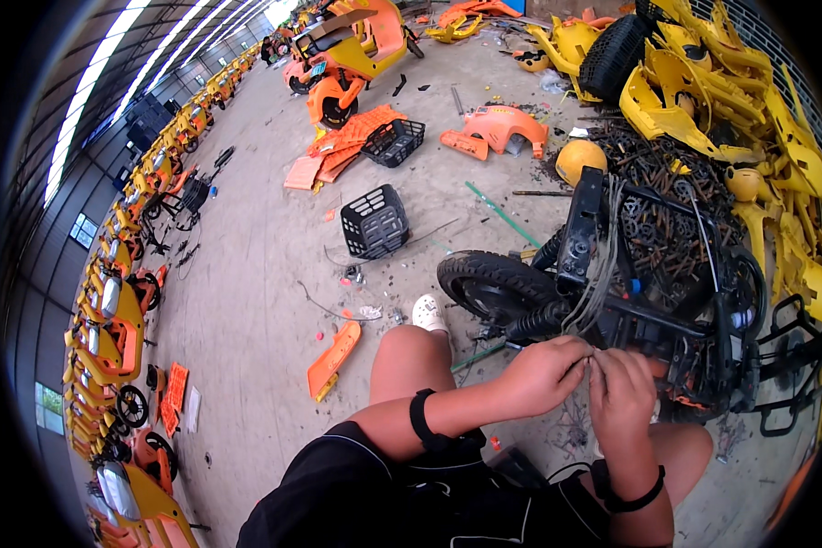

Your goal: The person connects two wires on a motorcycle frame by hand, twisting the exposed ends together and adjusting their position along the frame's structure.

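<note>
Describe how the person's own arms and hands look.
The left hand and right hand are ungloved. A black band circles the bare left forearm; a second black band circles the bare right forearm. Black clothing with thin pale piping shows below.

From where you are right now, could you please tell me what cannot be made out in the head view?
Head view: anything pinched between the bare left hand and bare right hand; the hands themselves hide it.
Head view: the right part of the black rubber-tyred wheel; a black coiled shock absorber partly covers it.
Head view: the lower part of the nearest yellow-and-orange scooter, lower left; the picture's edge cuts it off.
</note>
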### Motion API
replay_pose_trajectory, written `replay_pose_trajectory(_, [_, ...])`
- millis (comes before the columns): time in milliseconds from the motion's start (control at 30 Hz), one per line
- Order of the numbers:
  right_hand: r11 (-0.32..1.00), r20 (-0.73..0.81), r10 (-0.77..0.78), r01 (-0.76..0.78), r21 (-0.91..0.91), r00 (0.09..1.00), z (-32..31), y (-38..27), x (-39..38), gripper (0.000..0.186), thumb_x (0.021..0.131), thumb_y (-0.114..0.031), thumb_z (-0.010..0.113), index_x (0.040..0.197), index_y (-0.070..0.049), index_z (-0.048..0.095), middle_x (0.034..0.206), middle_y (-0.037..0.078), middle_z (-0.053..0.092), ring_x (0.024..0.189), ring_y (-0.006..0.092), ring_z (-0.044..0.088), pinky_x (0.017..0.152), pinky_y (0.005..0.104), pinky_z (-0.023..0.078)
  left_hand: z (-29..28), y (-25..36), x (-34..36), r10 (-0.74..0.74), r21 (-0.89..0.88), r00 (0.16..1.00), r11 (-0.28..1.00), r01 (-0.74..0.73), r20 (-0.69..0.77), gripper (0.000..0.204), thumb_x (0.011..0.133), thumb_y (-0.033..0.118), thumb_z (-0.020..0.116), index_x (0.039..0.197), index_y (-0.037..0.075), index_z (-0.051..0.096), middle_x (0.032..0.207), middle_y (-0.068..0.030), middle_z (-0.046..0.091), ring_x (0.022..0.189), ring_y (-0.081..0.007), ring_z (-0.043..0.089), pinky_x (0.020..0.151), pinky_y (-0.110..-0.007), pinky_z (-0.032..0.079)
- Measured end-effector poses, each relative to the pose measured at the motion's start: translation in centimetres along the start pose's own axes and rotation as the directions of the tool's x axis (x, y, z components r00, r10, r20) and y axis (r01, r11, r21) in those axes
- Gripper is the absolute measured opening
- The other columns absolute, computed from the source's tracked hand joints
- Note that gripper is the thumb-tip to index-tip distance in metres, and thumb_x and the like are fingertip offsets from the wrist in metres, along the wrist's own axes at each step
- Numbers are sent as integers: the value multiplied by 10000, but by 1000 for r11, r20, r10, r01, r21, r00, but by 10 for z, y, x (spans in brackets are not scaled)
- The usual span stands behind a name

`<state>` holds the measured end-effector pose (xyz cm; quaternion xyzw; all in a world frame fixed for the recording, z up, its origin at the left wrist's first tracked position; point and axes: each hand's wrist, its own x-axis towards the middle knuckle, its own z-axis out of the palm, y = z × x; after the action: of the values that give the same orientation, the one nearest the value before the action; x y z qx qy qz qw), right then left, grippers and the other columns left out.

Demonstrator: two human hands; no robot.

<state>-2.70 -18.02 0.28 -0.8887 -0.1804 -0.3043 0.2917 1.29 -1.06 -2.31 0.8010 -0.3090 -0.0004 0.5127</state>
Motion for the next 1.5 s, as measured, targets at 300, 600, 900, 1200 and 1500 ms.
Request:
replay_pose_trajectory(300, [998,15,34,-35,58,999,-1,1,-1,167,791,22,772,944,28,704,931,153,703,830,343,657,741,419,554,-1,3,1,-7,12,1000,1000,7,29,228,930,86,638,1117,-42,664,1109,-216,693,1023,-401,678,875,-438,562])
replay_pose_trajectory(600, [998,-14,-38,39,52,999,-2,2,-1,212,752,41,784,942,19,695,923,142,688,820,336,645,738,412,550,-8,4,1,57,-37,996,998,-55,72,217,925,51,630,1111,-54,665,1111,-213,691,1029,-398,676,877,-429,559])
replay_pose_trajectory(900, [997,72,-29,24,76,997,3,6,3,175,802,8,775,962,11,704,944,144,693,852,334,644,757,409,545,-6,-9,-1,-4,-58,999,998,7,45,251,934,48,613,1154,-64,658,1086,-237,687,1011,-420,670,879,-442,550])
replay_pose_trajectory(1200, [997,49,-14,10,75,999,13,8,2,177,791,12,775,954,11,705,929,132,695,841,321,647,753,408,547,-4,-11,-2,-12,-13,1000,1000,12,17,219,932,59,621,1112,-59,663,1036,-227,689,968,-420,672,832,-444,552])
replay_pose_trajectory(1500, [994,1,-81,81,78,997,14,8,1,216,736,46,786,921,7,682,905,133,679,815,333,637,717,411,545,-11,-10,-1,45,-78,998,996,-42,40,180,915,57,633,1055,-50,667,994,-205,680,919,-403,671,790,-432,551])
